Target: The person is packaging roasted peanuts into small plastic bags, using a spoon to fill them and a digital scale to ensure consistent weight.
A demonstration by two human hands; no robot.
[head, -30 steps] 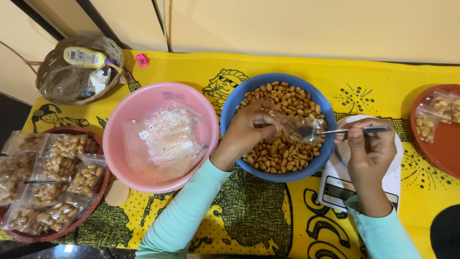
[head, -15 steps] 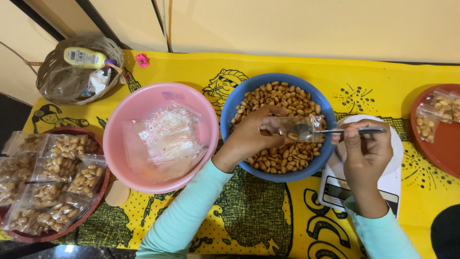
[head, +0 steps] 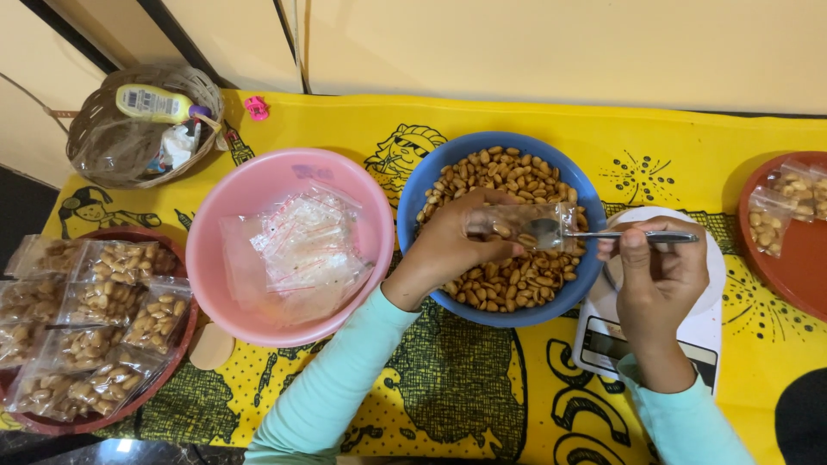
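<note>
Item, as I read it from my remote station: left hand (head: pixel 448 245) closed round a small clear bag (head: pixel 517 226), held on its side over the blue bowl (head: pixel 413 215) of roasted peanuts (head: pixel 508 172); right hand (head: pixel 659 275) pinched on the handle of a metal spoon (head: pixel 620 235), its bowl end inside the mouth of the bag; against the frame half a second back I note the bag shifted slightly toward the left hand and the spoon pushed deeper into it, both forearms otherwise where they were; a white kitchen scale (head: pixel 715 331) lies directly beneath the right hand, touching the blue bowl's rim on that side; just outside the left forearm sits a pink bowl (head: pixel 215 284) holding empty clear bags (head: pixel 301 250), its rim nearly against the blue one; further out on that side, a dark red tray (head: pixel 172 362) of filled peanut packets (head: pixel 112 301) and a woven basket (head: pixel 95 138) beyond it; well off to the right of the right hand, a second red plate (head: pixel 792 275) with filled packets (head: pixel 775 215), cut by the frame edge; open yellow printed cloth (head: pixel 482 387) between the two sleeves and beyond the bowls, toward the wall.
</note>
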